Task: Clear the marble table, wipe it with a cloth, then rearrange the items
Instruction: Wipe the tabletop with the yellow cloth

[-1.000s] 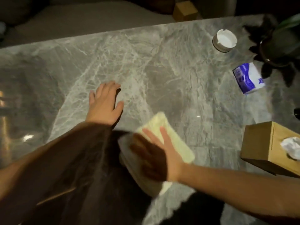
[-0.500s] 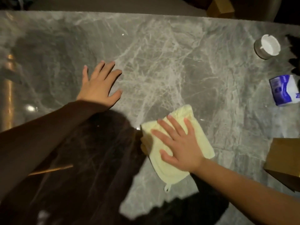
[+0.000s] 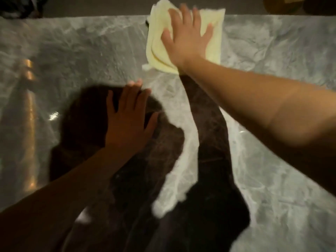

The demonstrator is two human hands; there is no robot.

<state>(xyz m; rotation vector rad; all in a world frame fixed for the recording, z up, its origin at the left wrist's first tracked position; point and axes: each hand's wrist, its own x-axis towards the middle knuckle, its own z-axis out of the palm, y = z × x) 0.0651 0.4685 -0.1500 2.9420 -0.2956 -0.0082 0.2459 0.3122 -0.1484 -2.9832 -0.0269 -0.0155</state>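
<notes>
Your grey, white-veined marble table (image 3: 272, 51) fills nearly the whole view, with your own dark shadow thrown across its near middle. At its far edge lies the pale yellow folded cloth (image 3: 216, 46), its far end reaching just past that edge. Your right hand (image 3: 185, 40) lies flat on top of the cloth, fingers straight and spread, palm pressing it down onto the marble rather than gripping it. Your left hand (image 3: 127, 122) rests palm-down on the bare marble nearer to you, inside the shadow, fingers straight and slightly apart, holding nothing, well apart from the cloth.
</notes>
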